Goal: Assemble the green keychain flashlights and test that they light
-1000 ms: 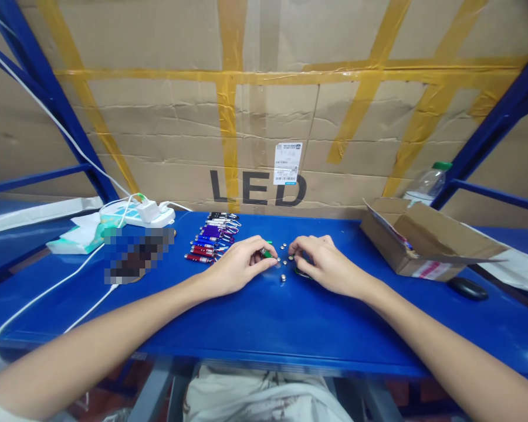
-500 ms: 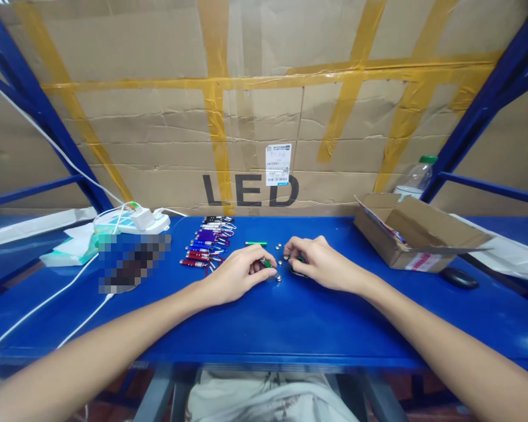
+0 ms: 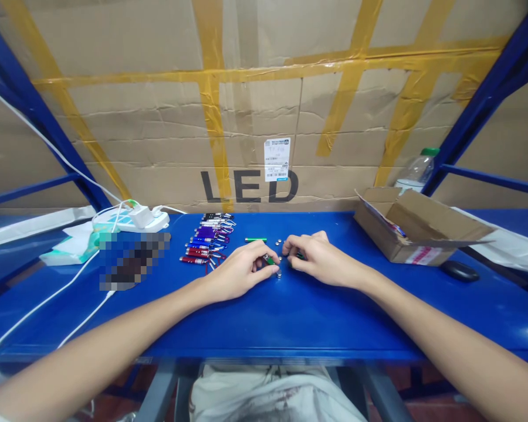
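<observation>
My left hand (image 3: 246, 269) is closed, with thumb and fingertips round a small green metal flashlight tube (image 3: 270, 260). Opposite it, my right hand (image 3: 319, 258) has its fingers curled down at the blue table; a bit of something green (image 3: 300, 255) shows under them, mostly hidden. Between the hands lie several small silver button cells (image 3: 278, 274), some close to the left fingertips and others farther back. Another green tube (image 3: 256, 239) lies behind my left hand. To its left is a row of keychain flashlights (image 3: 205, 246) with carabiner clips, in red, blue, purple, silver and black.
An open cardboard box (image 3: 416, 234) stands at the right, with a black computer mouse (image 3: 460, 270) before it and a plastic bottle (image 3: 418, 170) behind. At the left are a white power strip (image 3: 158, 223), cables and a tissue pack (image 3: 68, 249). A large carton (image 3: 158, 146) walls off the back.
My right fingers have lowered toward the table beside the button cells, hiding more of the green thing beneath. My left hand keeps the green tube. The view has shifted slightly.
</observation>
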`<state>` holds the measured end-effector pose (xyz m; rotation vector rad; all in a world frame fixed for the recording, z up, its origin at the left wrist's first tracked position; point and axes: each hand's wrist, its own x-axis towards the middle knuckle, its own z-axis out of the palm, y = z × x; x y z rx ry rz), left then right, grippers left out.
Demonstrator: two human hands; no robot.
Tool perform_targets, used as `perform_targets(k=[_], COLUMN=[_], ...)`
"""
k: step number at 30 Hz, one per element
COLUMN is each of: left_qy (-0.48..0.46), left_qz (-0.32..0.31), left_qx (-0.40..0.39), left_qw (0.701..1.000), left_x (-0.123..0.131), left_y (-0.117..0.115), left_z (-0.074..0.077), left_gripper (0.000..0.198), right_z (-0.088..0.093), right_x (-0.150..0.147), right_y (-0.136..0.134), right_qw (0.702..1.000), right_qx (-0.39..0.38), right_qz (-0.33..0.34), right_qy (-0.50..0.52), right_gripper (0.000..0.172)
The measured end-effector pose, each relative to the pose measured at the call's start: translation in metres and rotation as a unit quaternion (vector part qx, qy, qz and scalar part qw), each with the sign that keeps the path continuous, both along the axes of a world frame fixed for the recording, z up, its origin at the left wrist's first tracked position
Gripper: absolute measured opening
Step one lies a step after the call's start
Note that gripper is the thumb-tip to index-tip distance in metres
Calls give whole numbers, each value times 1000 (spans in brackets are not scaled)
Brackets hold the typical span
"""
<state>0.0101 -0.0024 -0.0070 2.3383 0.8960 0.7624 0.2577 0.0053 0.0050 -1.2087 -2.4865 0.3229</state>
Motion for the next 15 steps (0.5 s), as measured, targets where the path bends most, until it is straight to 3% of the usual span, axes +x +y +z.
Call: perform_targets(k=[7, 15], left_qy=[-2, -12], left_qz=[5, 29], left_qx=[6, 5], left_qw=[1000, 1000], left_x=[1, -1], left_y=[0, 3], left_z=[-1, -1], left_gripper=[16, 18], right_z=[2, 6], right_x=[-1, 0], right_y=[-5, -6], right_qw=[997, 996], right_qx=[-39, -48], right_qz=[73, 72], right_qy=[2, 0], right_gripper=[8, 3])
